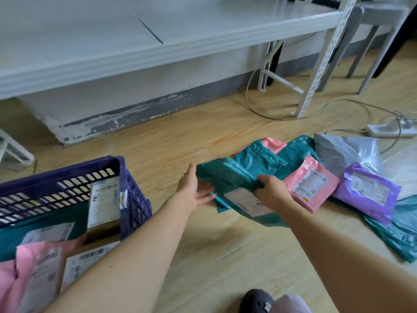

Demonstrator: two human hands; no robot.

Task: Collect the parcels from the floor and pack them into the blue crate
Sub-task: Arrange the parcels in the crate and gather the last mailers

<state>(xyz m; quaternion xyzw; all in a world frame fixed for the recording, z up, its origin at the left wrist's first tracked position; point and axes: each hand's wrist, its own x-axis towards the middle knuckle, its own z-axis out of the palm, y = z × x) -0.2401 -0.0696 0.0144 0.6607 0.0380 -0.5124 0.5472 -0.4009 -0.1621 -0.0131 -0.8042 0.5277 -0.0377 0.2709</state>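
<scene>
- Your shoe point(257, 300) sits bottom centre.
- Your right hand point(272, 192) pinches the teal parcel point(234, 177) mid-frame; your left hand point(194, 188), fingers straight, meets its edge, likely steadying it.
- The blue crate point(133, 184), lower left, is part-filled.

Floor point(203, 136): light wood-grain laminate, evenly lit, soft daylight tone. White metal shelf board point(112, 41) spans the top, with a thin dark line point(150, 31) on it. Perforated white upright point(325, 57) stands on the floor at right. Pale wall point(108, 98) below the shelf; grey skirting point(140, 111), scuffed and flaking. Grey cable point(250, 102) loops past the upright, and a white power strip point(392, 129) lies on the floor beyond it. Grey stool legs point(379, 53) far right. White bracket foot point(13, 150) at left edge.
</scene>
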